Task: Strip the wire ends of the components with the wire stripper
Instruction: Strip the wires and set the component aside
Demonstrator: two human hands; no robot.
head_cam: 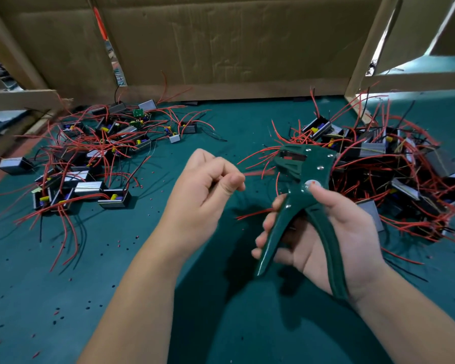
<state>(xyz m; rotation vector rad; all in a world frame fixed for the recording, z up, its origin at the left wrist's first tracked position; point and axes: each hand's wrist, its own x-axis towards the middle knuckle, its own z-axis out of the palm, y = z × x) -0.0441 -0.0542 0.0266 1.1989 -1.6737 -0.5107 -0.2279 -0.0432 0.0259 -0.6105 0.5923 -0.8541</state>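
One red wire [258, 174], pinched by thumb and forefinger of the left hand [202, 190], runs level rightward, just beside the head of the wire stripper [307, 164], whose spread handles the right hand [347, 232] grips.

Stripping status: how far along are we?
Done: some ends, per red insulation scraps on the green table mat. In hand: left hand pinches a red wire near the dark green wire stripper held by the right hand. Left: a left heap and right heap of boxed red-wired components; stripped share unclear.

On the table [234, 122], components form a left pile [90, 158] and right pile [378, 166], cardboard [221, 48] behind.
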